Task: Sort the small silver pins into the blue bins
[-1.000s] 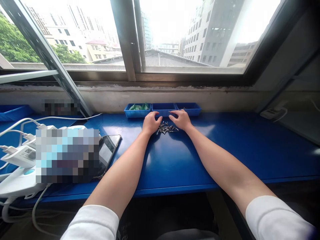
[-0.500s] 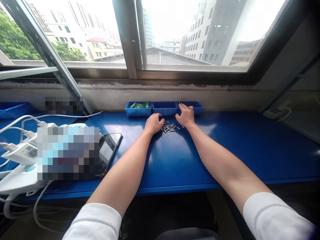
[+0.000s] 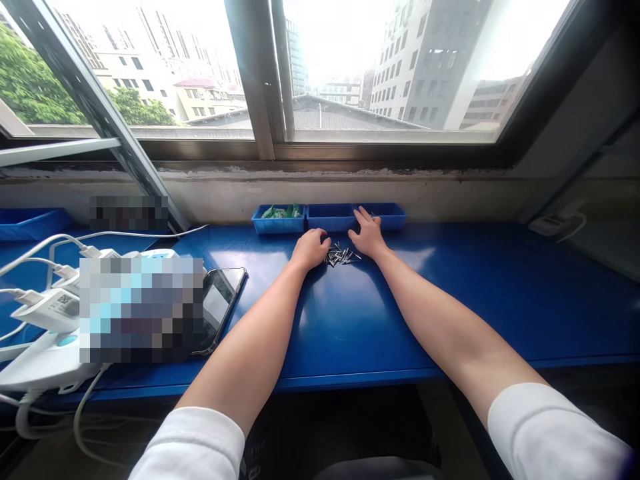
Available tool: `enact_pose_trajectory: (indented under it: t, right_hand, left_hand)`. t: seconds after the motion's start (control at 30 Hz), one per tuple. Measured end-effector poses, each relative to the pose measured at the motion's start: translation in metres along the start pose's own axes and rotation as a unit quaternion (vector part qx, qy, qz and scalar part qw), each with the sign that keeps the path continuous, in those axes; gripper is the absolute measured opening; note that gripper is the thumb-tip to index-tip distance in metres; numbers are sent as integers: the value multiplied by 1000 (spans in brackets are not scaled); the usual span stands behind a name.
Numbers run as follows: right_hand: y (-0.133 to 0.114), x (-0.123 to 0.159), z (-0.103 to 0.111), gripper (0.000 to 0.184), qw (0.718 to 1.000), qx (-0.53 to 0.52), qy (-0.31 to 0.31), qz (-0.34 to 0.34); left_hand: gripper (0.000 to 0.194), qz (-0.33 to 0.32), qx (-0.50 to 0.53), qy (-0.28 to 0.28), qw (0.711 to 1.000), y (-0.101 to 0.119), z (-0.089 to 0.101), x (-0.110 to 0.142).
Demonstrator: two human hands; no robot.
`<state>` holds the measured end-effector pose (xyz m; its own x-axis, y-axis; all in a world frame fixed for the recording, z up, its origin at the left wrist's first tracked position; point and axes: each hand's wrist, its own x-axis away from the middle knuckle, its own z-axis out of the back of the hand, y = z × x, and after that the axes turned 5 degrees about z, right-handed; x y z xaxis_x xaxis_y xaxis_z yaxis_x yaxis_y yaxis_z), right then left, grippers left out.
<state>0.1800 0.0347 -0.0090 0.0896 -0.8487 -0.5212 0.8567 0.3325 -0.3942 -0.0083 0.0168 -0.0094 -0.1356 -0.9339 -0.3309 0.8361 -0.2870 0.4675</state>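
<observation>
Blue workbench (image 3: 425, 307) | three joined blue trays (image 3: 330, 218) stood along its back edge | loose metal pins (image 3: 341, 255) lay on the bench between the hands | left hand (image 3: 310, 249) loosely curled just beside them, nothing seen held | right hand (image 3: 369, 236) reached fingers to the tray rim, grip unclear

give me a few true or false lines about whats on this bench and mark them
1. The pile of small metal pins lies between the left hand and the right hand. True.
2. The right hand holds a phone. False: the phone lies on the bench, left of the left hand.
3. The leftmost blue tray holds green items. True.
4. The pins are inside the middle tray. False: they lie loose on the bench.
</observation>
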Motion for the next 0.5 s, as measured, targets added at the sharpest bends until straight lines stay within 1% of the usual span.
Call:
enact_pose_trajectory:
  t: [0.07,0.1,0.17,0.27,0.43,0.5]
  right_hand:
    - [-1,2,3,46,999,-28,43,11]
    - [-2,4,5,39,998,-47,46,16]
    - [-5,7,8,28,996,-88,11,22]
    - [-9,11,11,21,990,-123,-62,28]
    - [-16,11,9,24,980,-139,-129,52]
    - [-16,10,8,24,978,-135,-144,66]
  left_hand:
    - [32,-4,9,-7,1000,-1,0,0]
    - [32,-7,12,-12,1000,-1,0,0]
    - [34,-14,9,-19,1000,-2,0,0]
    - [37,-31,-9,-26,999,-3,0,1]
    - [38,-43,-21,-29,998,-3,-1,0]
    - [37,-39,-22,-32,998,-3,0,0]
